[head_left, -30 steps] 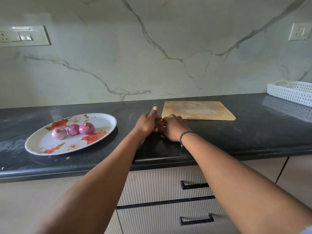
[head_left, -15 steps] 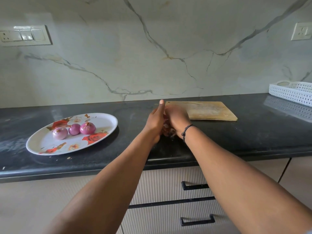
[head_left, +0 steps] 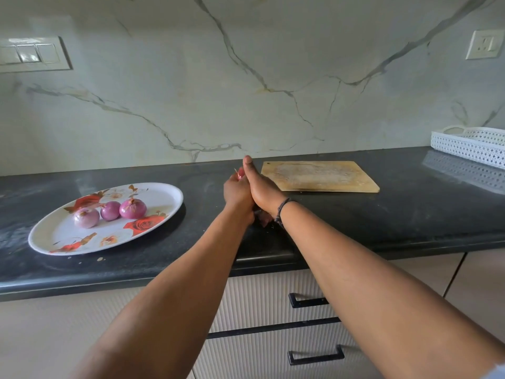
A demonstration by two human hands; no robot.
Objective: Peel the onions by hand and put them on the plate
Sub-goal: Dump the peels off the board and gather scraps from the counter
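Our left hand (head_left: 237,190) and right hand (head_left: 263,187) were pressed together above the glossy black desk (head_left: 410,214), gripping a reddish onion (head_left: 241,173). At nine o'clock, three smooth round onions (head_left: 109,210) lay on the oval flowered plate (head_left: 164,192).

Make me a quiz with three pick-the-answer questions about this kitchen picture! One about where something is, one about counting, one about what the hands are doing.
1. Where does the cutting board lie?
A. on the plate
B. on the dark counter, right of the hands
C. in the white basket

2. How many onions sit on the plate?
A. one
B. three
C. five

3. What are the left hand and right hand doing?
A. lying flat on the counter
B. pulling a drawer
C. pressed together around something reddish

Answers: 1 B, the board rests on the counter beside the hands. 2 B, three purple bulbs stand in a row. 3 C, a reddish bit peeks out between the fingers.
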